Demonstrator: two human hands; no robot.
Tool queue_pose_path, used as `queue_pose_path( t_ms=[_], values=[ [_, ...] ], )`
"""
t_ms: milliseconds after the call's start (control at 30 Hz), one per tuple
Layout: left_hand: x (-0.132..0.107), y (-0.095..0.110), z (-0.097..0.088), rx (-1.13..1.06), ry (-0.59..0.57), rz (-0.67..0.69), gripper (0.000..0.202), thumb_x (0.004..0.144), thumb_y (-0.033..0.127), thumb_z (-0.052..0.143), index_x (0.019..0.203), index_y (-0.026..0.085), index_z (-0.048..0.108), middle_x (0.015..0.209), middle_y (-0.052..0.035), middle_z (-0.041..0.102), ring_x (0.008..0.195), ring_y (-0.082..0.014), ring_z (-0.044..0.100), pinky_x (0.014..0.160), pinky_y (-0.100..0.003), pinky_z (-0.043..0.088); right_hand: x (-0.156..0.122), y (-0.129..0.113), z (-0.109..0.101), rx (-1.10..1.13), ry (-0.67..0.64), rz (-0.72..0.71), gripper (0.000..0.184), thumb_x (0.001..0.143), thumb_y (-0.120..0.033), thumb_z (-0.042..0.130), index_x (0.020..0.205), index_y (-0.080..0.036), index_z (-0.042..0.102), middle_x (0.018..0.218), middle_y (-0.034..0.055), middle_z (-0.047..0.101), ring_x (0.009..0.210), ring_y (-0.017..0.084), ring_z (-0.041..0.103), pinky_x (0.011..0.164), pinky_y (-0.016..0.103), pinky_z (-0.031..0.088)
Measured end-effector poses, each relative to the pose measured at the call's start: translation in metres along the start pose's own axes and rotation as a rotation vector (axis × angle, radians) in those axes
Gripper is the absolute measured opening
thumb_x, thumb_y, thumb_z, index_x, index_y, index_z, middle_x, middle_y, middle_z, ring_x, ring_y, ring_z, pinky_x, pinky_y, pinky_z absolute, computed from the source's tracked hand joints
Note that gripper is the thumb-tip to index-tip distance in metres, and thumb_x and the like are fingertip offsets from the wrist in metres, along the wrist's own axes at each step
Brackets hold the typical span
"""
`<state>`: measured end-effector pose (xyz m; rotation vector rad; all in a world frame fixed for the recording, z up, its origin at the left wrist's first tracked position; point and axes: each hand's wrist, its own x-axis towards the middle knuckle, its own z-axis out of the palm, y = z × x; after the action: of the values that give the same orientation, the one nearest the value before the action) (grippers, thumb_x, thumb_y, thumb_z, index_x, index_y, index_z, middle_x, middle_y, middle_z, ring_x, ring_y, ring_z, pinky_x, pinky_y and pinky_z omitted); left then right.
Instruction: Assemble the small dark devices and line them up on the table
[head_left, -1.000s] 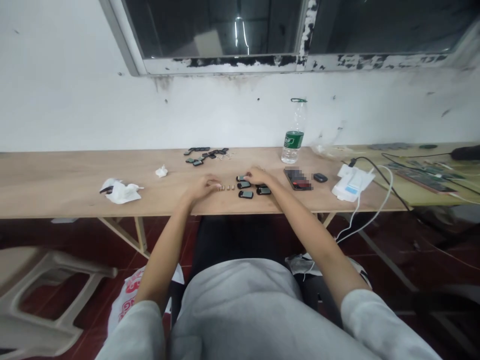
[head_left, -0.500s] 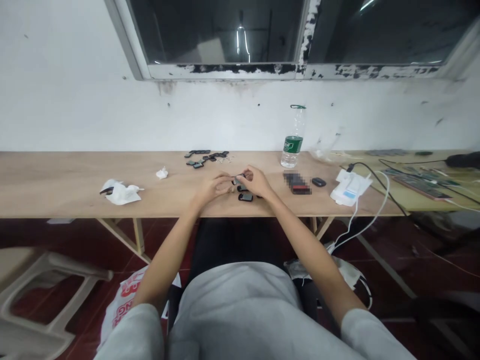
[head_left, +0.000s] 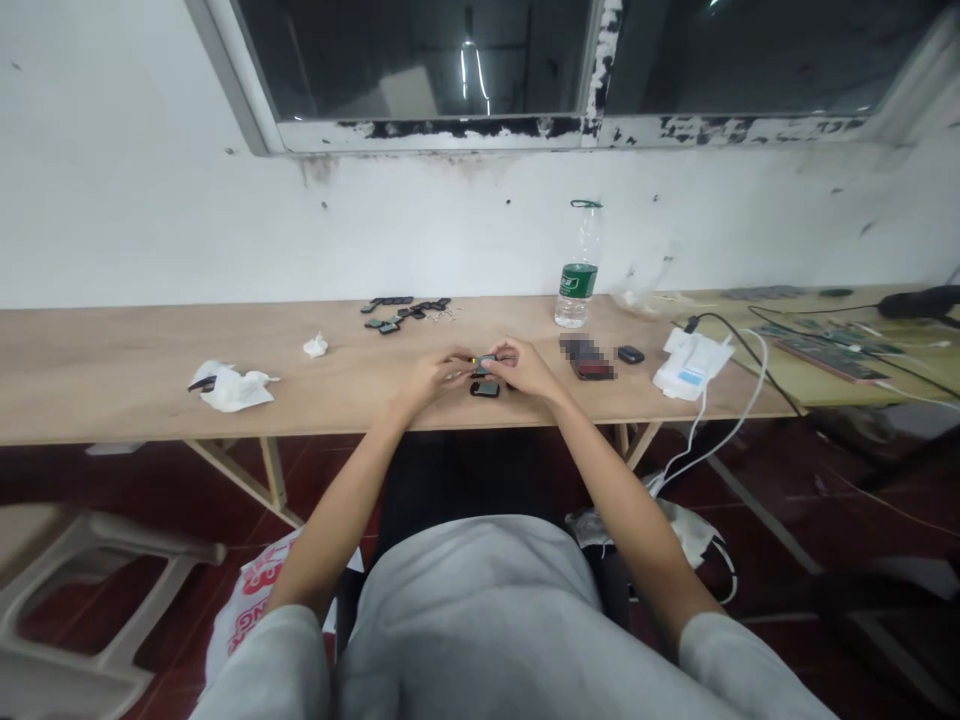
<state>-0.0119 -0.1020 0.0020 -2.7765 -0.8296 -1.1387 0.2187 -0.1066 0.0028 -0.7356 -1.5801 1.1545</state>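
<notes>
**Small black device (head_left: 484, 365) held up close to a wooden tabletop, centre of the frame**

It has a greyish panel on its face and a tiny yellow spot at its left end. Your right hand (head_left: 526, 368) pinches it between thumb and fingers from the right. Your left hand (head_left: 441, 378) is at its left end, fingers slightly curled; you cannot tell from this view whether they grip it or anything else.

Just below, a similar device (head_left: 485, 389) lies on the wooden table (head_left: 150, 365). Above centre sits a scattered group of dark devices (head_left: 409, 312). Right of centre stand a green-labelled bottle (head_left: 577, 282), upright, then a blurred-out phone (head_left: 587, 358), a small black object (head_left: 630, 354) and a white box (head_left: 691, 365) with cables. Left of centre lie two crumpled tissues (head_left: 238, 388). A pale plastic stool (head_left: 97, 560) fills the lower left; a dark window (head_left: 420, 60) spans the top.
</notes>
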Motion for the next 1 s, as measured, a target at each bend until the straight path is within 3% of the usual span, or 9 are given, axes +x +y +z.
queue_pose_path(
  t_ms=[200,467,1000],
  values=[
    [0.0004,-0.0029,-0.0076,-0.052,0.033,0.007,0.024,0.099,0.038,0.062,0.104,0.021,0.078,0.119,-0.0125,0.074,0.104,-0.0237,0.074,0.095,-0.037,0.059,0.0018,0.0014,0.0062,0.026,-0.012,-0.019,0.043,0.070,-0.046,0.087,0.088,-0.021,0.058,0.091,0.0027,0.072,0.082,0.019,0.074,0.077,0.035,0.066],
    [-0.0023,-0.0074,-0.0105,-0.057,-0.063,-0.013,0.027,0.098,0.040,0.061,0.107,0.023,0.080,0.120,-0.0107,0.076,0.106,-0.0275,0.075,0.094,-0.040,0.061,0.0039,0.0084,0.0080,-0.031,-0.008,0.004,0.037,0.072,-0.042,0.087,0.088,-0.021,0.061,0.092,0.0048,0.074,0.083,0.020,0.074,0.075,0.035,0.066],
    [-0.0009,0.0013,-0.0103,-0.041,0.028,-0.049,0.029,0.097,0.041,0.060,0.103,0.021,0.080,0.107,-0.0075,0.080,0.096,-0.0234,0.077,0.087,-0.033,0.062,0.0031,0.0001,0.0059,0.076,-0.013,0.036,0.036,0.069,-0.040,0.090,0.083,-0.018,0.066,0.087,0.0047,0.074,0.083,0.020,0.074,0.074,0.032,0.065]
  ],
)
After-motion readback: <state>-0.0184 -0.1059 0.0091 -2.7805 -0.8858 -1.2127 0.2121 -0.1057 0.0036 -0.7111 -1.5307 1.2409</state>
